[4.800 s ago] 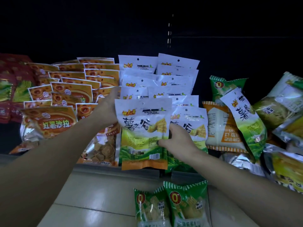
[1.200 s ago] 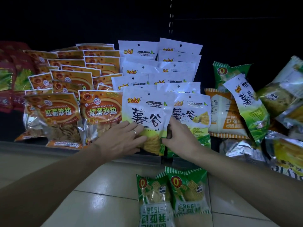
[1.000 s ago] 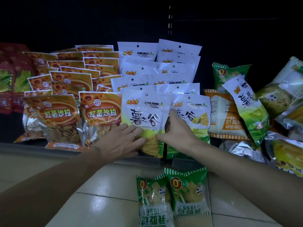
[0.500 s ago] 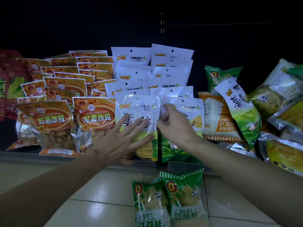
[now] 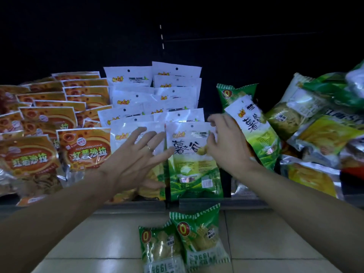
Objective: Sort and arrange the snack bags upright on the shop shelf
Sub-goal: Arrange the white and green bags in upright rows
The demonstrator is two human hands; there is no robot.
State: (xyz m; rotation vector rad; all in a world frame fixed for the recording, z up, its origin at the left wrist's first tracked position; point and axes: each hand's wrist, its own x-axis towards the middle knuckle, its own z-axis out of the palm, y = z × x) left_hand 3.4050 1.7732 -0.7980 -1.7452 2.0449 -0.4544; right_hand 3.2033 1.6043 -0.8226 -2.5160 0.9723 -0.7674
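Observation:
Two rows of white-and-green snack bags stand upright on the low shelf. My left hand point(image 5: 136, 160) lies flat with fingers spread against the front bag of the left row point(image 5: 128, 134). The front bag of the right row point(image 5: 192, 160) stands clear beside it. My right hand point(image 5: 224, 142) is at that bag's upper right corner, fingers loosely curled, holding nothing that I can see. A same-kind white-and-green bag point(image 5: 254, 133) leans tilted just right of my right hand. Orange snack bags point(image 5: 86, 150) stand in rows to the left.
A jumbled heap of green, yellow and silver bags point(image 5: 315, 131) fills the shelf's right side. Two green striped bags point(image 5: 183, 241) lie on the tiled floor below the shelf edge point(image 5: 199, 203). Red bags point(image 5: 6, 99) sit at far left.
My right hand has moved from the gap between the two front bags over to the right bag's upper right corner. My left hand slid up and spread on the left front bag.

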